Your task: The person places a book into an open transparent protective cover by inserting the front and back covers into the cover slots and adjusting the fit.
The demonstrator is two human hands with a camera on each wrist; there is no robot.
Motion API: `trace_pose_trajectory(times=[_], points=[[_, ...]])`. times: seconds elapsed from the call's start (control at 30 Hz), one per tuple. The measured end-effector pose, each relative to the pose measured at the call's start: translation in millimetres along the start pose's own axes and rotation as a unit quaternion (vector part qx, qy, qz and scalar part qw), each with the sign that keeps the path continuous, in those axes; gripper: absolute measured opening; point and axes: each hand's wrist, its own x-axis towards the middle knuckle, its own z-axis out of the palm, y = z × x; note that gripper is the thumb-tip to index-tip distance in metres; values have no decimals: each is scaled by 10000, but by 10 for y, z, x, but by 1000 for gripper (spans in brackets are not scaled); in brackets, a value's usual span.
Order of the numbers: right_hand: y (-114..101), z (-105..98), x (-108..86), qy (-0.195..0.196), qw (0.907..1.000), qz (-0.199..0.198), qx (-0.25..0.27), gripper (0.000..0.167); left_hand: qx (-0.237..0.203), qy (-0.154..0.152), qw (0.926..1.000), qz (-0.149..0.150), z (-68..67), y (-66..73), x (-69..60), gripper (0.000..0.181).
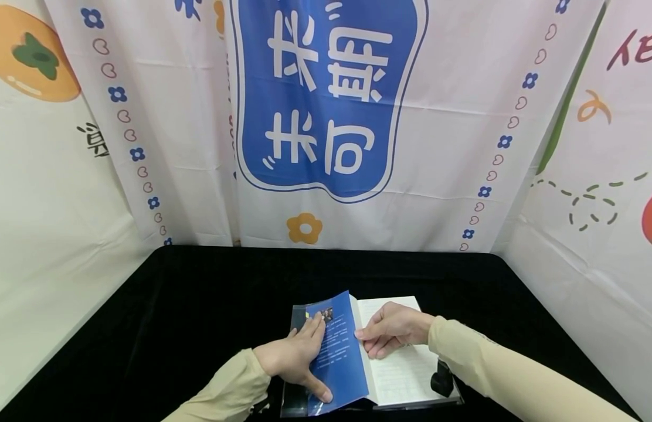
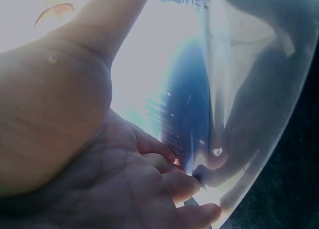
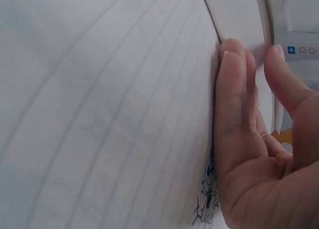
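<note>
The left hand [image 1: 298, 356], fingers extended and thumb spread, presses the blue flap [image 1: 340, 357] of the open book [image 1: 373, 381] on the black table [image 1: 215, 293]. The right hand [image 1: 393, 329] seems to pinch the flap's edge (hiding some lined page [image 1: 402, 375]); a black wrist device [image 1: 442, 380] blocks more.

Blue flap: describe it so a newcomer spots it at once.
On the black table, low in the head view, lies an open book. The blue flap is at its left, under the left hand. Unlike the white page to its right, it is blue with rows of small white print.
</note>
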Motion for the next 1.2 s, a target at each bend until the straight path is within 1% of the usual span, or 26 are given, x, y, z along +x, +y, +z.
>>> trace_pose_trajectory(times=[0.33,0.57,0.8,0.93,1.1,1.2], points=[[-39,75,-4,271,9993,68,-261,34,40,82,9999,43,6,12,-9,131],[-60,165,5,447,9964,-77,-713,33,55,194,9997,112,25,14,-13,132],[-62,195,7,560,9948,-81,-846,32,106,206,9997,124,32,19,1,132],[-63,181,1,481,9951,-123,-849,32,137,162,9997,107,17,22,3,132],[-68,139,5,204,9971,-154,-714,28,156,149,9997,114,8,25,3,130],[-63,123,17,104,9979,-184,-611,26,150,162,9997,131,2,25,-3,130]])
